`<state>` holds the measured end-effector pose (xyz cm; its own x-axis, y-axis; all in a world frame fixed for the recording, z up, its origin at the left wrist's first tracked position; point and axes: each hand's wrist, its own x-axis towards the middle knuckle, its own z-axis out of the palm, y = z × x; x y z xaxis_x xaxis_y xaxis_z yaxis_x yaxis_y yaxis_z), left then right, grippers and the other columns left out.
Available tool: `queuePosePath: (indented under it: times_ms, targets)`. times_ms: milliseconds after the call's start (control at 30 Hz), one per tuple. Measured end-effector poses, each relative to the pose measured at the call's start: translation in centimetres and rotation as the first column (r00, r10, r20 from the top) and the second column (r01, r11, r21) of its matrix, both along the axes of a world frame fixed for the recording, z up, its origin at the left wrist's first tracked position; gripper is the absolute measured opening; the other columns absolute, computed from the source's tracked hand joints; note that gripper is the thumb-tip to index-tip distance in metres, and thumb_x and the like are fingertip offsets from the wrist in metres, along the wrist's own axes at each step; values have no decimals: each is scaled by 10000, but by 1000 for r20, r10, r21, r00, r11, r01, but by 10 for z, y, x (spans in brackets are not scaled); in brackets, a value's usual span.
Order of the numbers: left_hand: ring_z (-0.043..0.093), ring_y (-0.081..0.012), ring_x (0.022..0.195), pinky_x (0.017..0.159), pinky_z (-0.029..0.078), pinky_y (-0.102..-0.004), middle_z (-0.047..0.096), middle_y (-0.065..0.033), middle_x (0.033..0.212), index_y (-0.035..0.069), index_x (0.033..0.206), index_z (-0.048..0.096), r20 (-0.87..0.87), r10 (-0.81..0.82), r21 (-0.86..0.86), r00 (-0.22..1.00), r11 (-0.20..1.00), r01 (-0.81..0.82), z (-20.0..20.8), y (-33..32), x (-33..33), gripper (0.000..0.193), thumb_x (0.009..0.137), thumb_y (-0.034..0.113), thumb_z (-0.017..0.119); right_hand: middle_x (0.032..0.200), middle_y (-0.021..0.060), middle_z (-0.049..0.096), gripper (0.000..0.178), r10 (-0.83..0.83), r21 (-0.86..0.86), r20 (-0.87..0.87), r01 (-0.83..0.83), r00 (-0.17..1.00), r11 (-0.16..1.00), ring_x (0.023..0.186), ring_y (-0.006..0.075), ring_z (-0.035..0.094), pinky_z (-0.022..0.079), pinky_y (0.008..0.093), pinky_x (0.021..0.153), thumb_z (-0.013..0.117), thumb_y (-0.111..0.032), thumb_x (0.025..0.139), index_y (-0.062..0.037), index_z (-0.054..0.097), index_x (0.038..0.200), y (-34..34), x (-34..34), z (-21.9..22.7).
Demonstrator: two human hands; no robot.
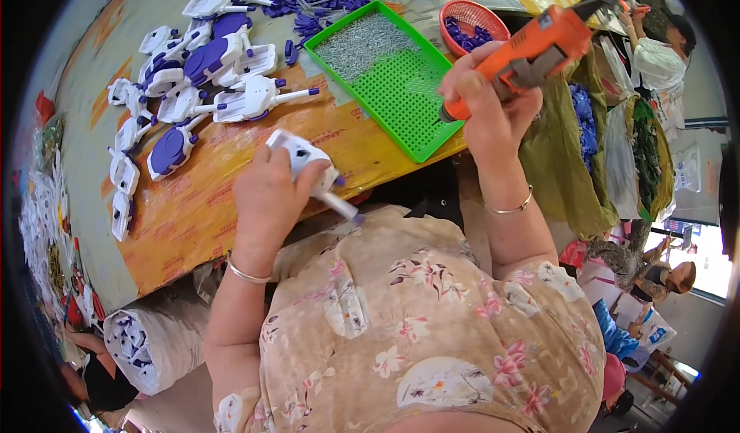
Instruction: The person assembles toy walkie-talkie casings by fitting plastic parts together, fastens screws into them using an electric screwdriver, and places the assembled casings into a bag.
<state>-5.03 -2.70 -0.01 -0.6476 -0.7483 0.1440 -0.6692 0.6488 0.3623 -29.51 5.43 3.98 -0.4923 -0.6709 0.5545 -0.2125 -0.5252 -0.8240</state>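
Your left hand [266,194] has its fingers clamped on a white plastic piece [302,149] near the front edge of the desk [208,217]. The piece's broad end lies between your thumb, which crosses its near side, and your other fingers, which curl over its left side. Its open, hollow face is turned up, and its narrow handle runs out past your thumb toward your body, ending in a purple tip [358,219]. How the fingers grip underneath is hidden.

Your right hand [493,117] is raised, its fingers wrapped around an orange power tool [551,40], well apart from the piece. The tool's nose points down and left, showing over the right edge of the green tray [401,98], which holds small metal screws [358,48]. Beyond your left hand, white-and-purple pieces [208,59] lie clustered on the desk.
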Motion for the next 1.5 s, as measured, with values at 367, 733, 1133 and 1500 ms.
queuePosePath:
  times_ms: [367, 733, 1133, 1500]
  targets:
    - [527, -351, 1058, 913, 404, -473, 542, -167, 1160, 54, 1080, 598, -136, -232, -1, 963, 972, 234, 17, 2, 6, 447, 670, 134, 759, 746, 53, 596, 142, -66, -6, 118, 67, 991, 998, 616, 140, 563, 477, 295, 593, 658, -46, 855, -4, 552, 940, -1, -22, -23]
    - [517, -332, 1031, 940, 385, -462, 555, -127, 1065, 70, 1099, 620, -188, -224, 126, 956, 960, 250, 0, 1, -3, 542, 590, 100, 800, 750, 53, 596, 127, -72, 8, 69, 71, 995, 997, 614, 134, 564, 474, 285, 594, 645, -50, 862, 4, 559, 938, -1, -25, -29]
    - [537, -325, 967, 832, 453, -413, 570, -131, 1026, 79, 1050, 650, -325, -254, 175, 911, 931, 321, -8, -3, -17, 476, 596, 98, 790, 698, 73, 571, 279, 119, 12, 64, -120, 991, 993, 608, 149, 552, 469, 270, 558, 691, -174, 805, 37, 521, 870, 2, 20, 12]
    - [536, -308, 944, 804, 461, -411, 569, -99, 997, 94, 1033, 658, -339, -305, 137, 890, 920, 367, -13, -7, -19, 488, 564, 75, 790, 1119, 10, 485, 611, 341, 98, -106, -332, 934, 938, 910, 53, 465, 404, 238, 825, 704, -291, 865, -3, 336, 1258, -10, 59, -20]
